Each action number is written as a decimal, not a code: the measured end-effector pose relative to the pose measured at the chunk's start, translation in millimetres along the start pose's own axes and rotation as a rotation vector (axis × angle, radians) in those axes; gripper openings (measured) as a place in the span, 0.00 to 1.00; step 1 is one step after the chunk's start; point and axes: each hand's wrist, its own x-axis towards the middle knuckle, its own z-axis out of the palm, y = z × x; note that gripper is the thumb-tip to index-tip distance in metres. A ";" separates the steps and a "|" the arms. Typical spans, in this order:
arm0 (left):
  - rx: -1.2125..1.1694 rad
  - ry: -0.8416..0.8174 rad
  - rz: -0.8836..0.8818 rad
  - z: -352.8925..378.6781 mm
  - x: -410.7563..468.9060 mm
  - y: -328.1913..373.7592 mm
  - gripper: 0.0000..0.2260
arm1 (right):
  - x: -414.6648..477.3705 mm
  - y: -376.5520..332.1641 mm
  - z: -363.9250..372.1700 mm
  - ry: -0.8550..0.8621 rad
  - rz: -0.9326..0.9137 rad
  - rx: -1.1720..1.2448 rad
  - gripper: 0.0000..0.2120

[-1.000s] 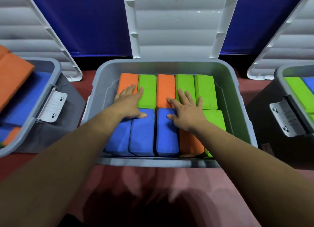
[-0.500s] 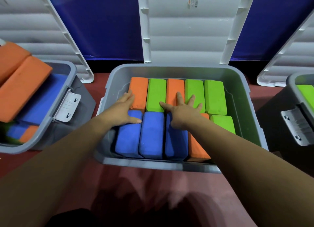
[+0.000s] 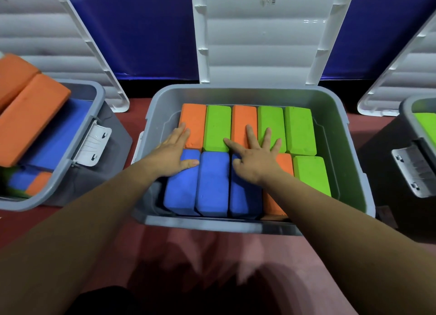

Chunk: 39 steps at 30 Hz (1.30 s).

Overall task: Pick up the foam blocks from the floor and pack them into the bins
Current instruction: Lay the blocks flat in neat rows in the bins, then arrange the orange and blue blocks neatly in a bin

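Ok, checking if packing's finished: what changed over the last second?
The left hand slid left to the leftmost orange block; the right hand shifted left onto the middle orange block. Both lie flat, gripping nothing. The foam blocks and middle bin stayed put.

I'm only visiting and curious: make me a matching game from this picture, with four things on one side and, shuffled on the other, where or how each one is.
Things:
1. left hand
2. right hand
3. lid of the middle bin
4. near-right block

States:
A. green
B. fingers spread wide, at the bin's middle
C. propped open behind the bin
D. flat on the leftmost orange block and blue block

Pairs: 1-D, 2-B, 3-C, 4-A.
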 end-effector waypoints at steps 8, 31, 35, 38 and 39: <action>0.189 0.361 0.051 44.8 -2.5 45.7 0.40 | -37.7 71.9 17.3 0.326 0.324 -0.114 0.37; -0.072 0.478 0.090 -236.5 -116.7 166.3 0.25 | -149.1 -32.1 -262.8 0.249 0.256 0.156 0.31; -0.102 0.495 0.061 -390.5 -215.1 215.9 0.24 | -240.2 -91.1 -416.8 0.287 0.172 0.175 0.27; -0.160 0.573 -0.040 -498.4 -299.7 243.8 0.24 | -308.8 -143.8 -521.4 0.304 0.112 0.193 0.27; -0.159 0.600 -0.100 -529.0 -327.3 246.4 0.22 | -328.6 -162.7 -549.0 0.312 0.098 0.207 0.28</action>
